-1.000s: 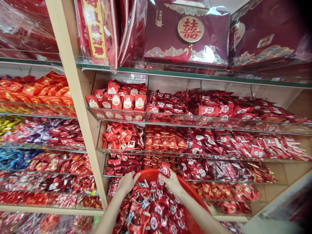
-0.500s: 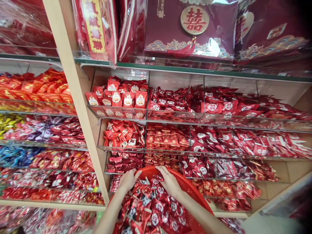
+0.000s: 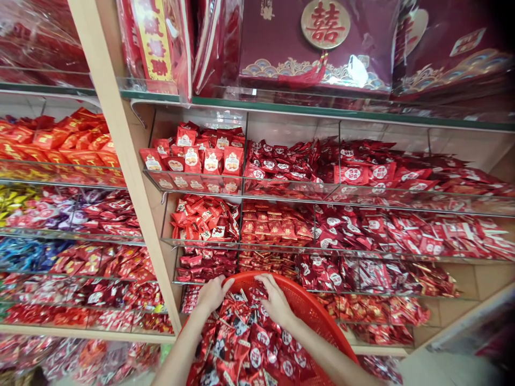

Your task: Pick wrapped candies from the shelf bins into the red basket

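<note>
Wooden shelving (image 3: 120, 134) carries glass bins (image 3: 277, 247) of red wrapped sweets (image 3: 205, 220), under a maroon gift box (image 3: 281, 37) whose gold medallion (image 3: 325, 24) shows the red double-happiness character 囍. A red plastic basket (image 3: 317, 321) sits just before the lower bins, heaped with red foil packets (image 3: 249, 343) bearing round white labels. The left hand (image 3: 213, 295) lies open over the rim; the right hand (image 3: 277, 303) presses down on the packets, fingers slightly spread, any pinch impossible to tell.
</note>
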The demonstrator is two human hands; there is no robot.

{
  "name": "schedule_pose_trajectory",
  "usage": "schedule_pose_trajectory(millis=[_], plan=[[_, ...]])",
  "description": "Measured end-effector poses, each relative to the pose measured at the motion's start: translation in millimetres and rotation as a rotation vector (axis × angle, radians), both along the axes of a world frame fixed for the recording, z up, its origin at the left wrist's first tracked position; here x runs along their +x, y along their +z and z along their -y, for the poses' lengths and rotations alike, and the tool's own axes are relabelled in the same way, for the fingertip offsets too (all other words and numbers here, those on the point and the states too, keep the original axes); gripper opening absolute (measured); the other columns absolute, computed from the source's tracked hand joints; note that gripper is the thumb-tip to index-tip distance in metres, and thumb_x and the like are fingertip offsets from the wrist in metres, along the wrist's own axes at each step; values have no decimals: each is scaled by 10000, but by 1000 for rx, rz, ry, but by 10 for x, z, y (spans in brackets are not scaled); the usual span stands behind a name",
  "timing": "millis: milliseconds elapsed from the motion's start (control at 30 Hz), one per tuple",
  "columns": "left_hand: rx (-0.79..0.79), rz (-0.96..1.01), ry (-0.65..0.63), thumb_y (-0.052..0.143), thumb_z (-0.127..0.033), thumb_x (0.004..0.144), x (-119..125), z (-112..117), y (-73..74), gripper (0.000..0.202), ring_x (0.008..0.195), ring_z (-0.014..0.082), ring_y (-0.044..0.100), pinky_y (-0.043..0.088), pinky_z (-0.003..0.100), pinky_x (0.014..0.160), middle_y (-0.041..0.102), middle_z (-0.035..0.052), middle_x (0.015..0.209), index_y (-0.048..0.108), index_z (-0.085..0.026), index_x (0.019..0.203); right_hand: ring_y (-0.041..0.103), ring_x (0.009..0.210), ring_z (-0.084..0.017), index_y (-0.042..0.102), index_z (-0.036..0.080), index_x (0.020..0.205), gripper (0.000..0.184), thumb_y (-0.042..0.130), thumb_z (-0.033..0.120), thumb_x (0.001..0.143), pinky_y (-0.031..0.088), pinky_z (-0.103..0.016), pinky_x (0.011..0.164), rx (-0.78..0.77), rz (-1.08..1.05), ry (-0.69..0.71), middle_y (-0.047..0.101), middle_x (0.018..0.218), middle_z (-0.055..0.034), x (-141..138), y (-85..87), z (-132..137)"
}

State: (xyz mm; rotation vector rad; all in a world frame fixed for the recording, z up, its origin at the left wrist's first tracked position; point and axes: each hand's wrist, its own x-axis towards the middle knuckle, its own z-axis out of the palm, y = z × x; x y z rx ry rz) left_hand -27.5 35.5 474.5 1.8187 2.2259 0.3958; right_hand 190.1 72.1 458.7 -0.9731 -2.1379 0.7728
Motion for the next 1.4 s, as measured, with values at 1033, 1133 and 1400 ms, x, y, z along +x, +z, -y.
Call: schedule_pose_trajectory(millis=[1033, 1133, 1400], plan=[[-22, 6, 1, 198, -598, 841, 22, 27, 71, 538, 846, 206, 639, 408, 255, 665, 686, 74, 880, 570, -214, 904, 590, 596, -132, 528, 173, 916, 381, 552, 503, 726, 477, -248, 508, -659, -401, -136, 625, 782, -21, 79, 275, -47], [-33, -16, 8, 207, -608, 835, 17, 19, 61, 548, 852, 211, 638, 411, 261, 673, 685, 83, 887, 569, -210, 935, 568, 520, -107, 514, 193, 938, 377, 591, 477, 702, 439, -224, 443, -737, -397, -82, 633, 812, -14, 191, 376, -38], [-36, -12, 5, 203, -601, 838, 17, 17, 62, 547, 871, 219, 636, 415, 271, 683, 685, 90, 901, 569, -211, 953, 578, 524, -130, 542, 173, 991, 383, 515, 476, 758, 432, -237, 452, -681, -166, -5, 640, 758, -29, 316, 391, -44]])
